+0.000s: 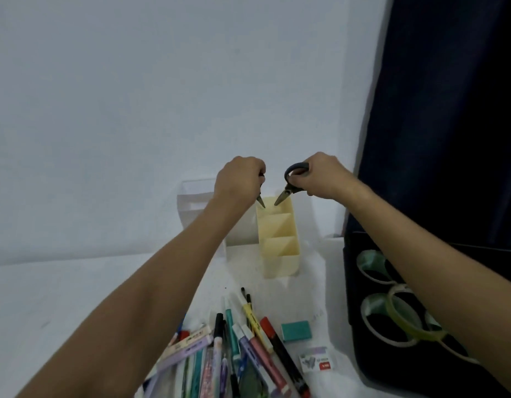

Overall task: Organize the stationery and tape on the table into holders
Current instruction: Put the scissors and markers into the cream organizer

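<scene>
A heap of pens and markers (234, 349) lies nearest, below both forearms. Beyond it the left hand (238, 179) grips one pair of scissors (260, 200), blade tip down, and the right hand (323, 175) grips a second pair of scissors (290, 183) by its dark handle. Both tips hang just over the far compartment of the cream holder (280, 239) beneath the hands. Tape rolls (392, 311) lie under the right forearm.

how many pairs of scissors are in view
2: one black-handled pair of scissors in the right hand, one pair in the left hand, both tips over the cream plastic holder. More may be hidden.
</scene>
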